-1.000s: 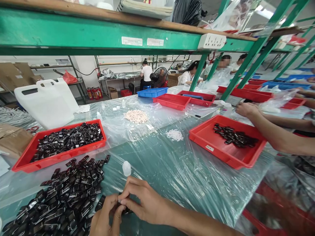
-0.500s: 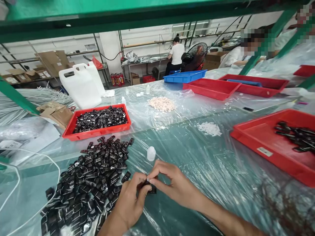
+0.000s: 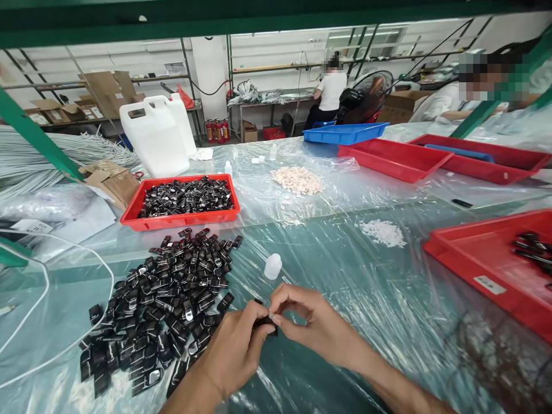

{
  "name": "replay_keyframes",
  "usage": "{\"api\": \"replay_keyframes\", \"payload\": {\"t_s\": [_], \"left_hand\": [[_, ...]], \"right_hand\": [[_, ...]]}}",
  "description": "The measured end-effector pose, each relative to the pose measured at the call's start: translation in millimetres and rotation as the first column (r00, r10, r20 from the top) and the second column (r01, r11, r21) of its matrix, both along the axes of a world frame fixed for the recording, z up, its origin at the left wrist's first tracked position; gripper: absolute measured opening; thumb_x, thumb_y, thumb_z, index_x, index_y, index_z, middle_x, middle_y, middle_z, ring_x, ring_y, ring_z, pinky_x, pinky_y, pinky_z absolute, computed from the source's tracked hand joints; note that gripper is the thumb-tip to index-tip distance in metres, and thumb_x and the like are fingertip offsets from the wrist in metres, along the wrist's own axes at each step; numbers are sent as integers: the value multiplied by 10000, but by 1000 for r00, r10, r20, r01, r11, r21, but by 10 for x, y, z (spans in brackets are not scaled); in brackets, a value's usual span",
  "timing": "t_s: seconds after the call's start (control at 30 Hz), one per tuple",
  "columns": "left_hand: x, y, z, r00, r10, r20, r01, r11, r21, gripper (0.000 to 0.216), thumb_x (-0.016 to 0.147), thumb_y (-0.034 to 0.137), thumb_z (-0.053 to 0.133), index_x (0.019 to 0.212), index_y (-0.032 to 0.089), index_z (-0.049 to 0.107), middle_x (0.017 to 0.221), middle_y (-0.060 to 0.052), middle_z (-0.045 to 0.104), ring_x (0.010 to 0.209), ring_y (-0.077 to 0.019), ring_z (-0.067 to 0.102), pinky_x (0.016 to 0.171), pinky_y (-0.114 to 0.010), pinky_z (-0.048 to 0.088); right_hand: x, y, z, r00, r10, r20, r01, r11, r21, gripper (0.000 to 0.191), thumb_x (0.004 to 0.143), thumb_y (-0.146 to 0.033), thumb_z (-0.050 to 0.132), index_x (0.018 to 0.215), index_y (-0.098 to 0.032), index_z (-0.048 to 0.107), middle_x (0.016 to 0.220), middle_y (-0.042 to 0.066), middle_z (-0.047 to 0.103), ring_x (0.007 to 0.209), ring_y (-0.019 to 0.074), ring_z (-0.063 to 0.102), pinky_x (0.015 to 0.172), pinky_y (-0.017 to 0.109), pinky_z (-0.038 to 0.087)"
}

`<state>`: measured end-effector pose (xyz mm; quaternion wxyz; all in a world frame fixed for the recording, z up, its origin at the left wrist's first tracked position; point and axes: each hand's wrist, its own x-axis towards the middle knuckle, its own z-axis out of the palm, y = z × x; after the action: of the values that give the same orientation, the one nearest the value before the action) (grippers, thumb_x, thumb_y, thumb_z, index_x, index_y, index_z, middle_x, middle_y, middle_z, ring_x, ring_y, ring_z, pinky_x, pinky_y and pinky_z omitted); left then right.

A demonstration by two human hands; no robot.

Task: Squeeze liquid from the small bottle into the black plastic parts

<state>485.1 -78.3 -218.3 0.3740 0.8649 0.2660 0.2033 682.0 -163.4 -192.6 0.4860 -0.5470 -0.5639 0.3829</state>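
Observation:
My left hand (image 3: 235,348) is closed, holding a small black plastic part (image 3: 266,323) between thumb and forefinger. My right hand (image 3: 313,325) pinches a tiny whitish piece (image 3: 271,315) against that part, and the fingertips of both hands meet there. Fingers cover most of the black part. A small translucent white bottle (image 3: 273,267) stands just beyond my hands. To the left lies a loose heap of similar black plastic parts (image 3: 172,299), reaching up to my left wrist.
A red tray (image 3: 181,222) of black parts lies behind the heap. Farther off are beige pieces (image 3: 296,180) and white bits (image 3: 383,233). Another red tray (image 3: 487,270) stands right, with red and blue trays (image 3: 345,134) behind. White cable (image 3: 110,270) crosses the left side. Two people sit beyond.
The view has shifted, so the scene sits a little farther right on the left side. Both hands keep their pinch on the black part, with little visible movement.

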Motion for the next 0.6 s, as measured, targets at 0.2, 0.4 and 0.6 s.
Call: {"api": "replay_keyframes", "payload": {"t_s": [0.2, 0.4, 0.6], "left_hand": [[8, -20, -98, 999, -41, 29, 39, 997, 67, 160, 1040, 396, 445, 1012, 296, 567, 736, 66, 637, 604, -125, 594, 538, -203, 430], [14, -3, -41, 999, -15, 39, 13, 999, 49, 129, 1019, 382, 490, 987, 284, 568, 751, 76, 656, 612, -112, 608, 568, -193, 445], [32, 6, 11, 991, 54, 123, -48, 998, -47, 104, 968, 390, 532, 947, 301, 582, 703, 107, 691, 558, -97, 628, 525, -164, 451]], "right_hand": [[-58, -23, -13, 999, -33, 8, 33, 999, 6, 98, 968, -218, 684, 896, -281, 707, 903, 9, 755, 799, 178, 746, 730, 308, 613], [-14, -14, -36, 999, -32, 31, 30, 998, 59, 112, 949, -213, 747, 873, -288, 782, 914, 26, 760, 821, 189, 735, 696, 306, 543], [-40, 25, -186, 994, -105, -11, 106, 987, 123, 111, 999, -368, 819, 923, -302, 864, 844, 14, 755, 776, 186, 740, 733, 337, 578]]}}
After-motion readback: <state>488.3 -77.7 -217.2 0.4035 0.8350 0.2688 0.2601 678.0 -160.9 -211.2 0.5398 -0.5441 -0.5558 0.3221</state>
